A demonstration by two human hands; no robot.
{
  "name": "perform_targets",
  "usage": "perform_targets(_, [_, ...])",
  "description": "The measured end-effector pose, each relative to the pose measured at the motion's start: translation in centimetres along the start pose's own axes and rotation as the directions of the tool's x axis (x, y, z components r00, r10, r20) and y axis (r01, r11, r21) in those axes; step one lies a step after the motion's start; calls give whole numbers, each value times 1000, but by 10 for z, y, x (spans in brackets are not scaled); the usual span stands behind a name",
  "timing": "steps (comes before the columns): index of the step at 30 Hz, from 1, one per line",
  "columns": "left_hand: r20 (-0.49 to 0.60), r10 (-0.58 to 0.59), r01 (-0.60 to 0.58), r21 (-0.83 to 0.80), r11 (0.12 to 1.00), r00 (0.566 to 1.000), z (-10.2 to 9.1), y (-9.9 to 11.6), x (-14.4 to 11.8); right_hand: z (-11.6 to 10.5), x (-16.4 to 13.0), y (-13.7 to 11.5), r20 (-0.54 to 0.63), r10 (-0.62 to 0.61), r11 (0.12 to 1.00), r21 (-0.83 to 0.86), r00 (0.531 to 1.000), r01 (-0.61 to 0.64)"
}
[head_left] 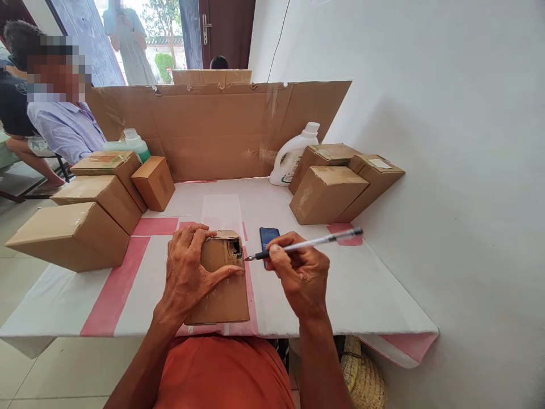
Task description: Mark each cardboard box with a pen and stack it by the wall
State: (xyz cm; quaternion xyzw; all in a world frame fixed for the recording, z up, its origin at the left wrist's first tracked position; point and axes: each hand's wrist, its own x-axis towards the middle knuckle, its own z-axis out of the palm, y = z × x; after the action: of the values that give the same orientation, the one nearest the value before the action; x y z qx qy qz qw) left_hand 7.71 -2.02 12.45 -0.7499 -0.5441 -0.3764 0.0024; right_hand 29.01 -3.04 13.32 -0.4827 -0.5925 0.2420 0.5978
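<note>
Far left, a seated person in a pale striped shirt (63, 122) is turned toward the table, and in front of them comes a row of three cartons (91, 196) running along the table's left side. Behind those sits a bottle of green liquid (134, 146), with a smaller brown box (156, 184) just beside the row, and across the back stands a broad cardboard panel (213, 133). Now to the middle, and here's the left hand (187, 270), spread over a small worn carton (221, 301) lying on the tablecloth (353, 295) near its front edge! Thumb and fingers are well apart, yet they have the carton held between them: fingers over its left side and far edge, thumb laid across the upper face to the right edge. The carton sits under the palm and thumb, its near half uncovered, with a ragged hole (235, 246) by the far right corner, just beyond the thumb. Right of that lies a phone (268, 236), partly hidden by the right hand (301, 272), whose thumb and fingers are closed together on a clear pen (317, 242). The pen's tip points left, right up at the carton's edge; contact, I can't tell. Farther right stands a white jug (293, 159), then three more boxes (327, 196) packed together near the wall.
</note>
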Motion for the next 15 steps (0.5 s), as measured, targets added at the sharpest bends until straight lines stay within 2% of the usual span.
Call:
perform_targets(2, [-6,14,-14,8,1000,1000,0,-1,-1,-2,22,7,-45,12,994,-106,999,-17])
perform_targets(4, [-19,27,-26,17,1000,999,0,-3,-2,5,52,22,48,122,947,-305,991,-101])
perform_targets(5, [-26,33,-33,21,999,999,0,-3,-3,12,69,31,135,223,884,-446,965,-142])
perform_targets(6, [-32,41,-40,23,999,999,0,-4,-3,21,84,42,220,360,770,-619,906,-156])
perform_targets(7, [-37,48,-47,24,999,998,0,-4,-4,32,98,53,234,437,713,-679,868,-176])
perform_targets(9, [-45,59,-58,26,998,997,0,-5,-6,56,119,78,245,554,629,-749,796,-208])
perform_targets(12, [-60,65,-64,20,998,996,-1,-7,-8,84,129,110,232,681,525,-816,695,-242])
perform_targets(15, [-69,81,-80,10,997,994,-1,-8,-10,96,126,128,206,743,462,-846,636,-266])
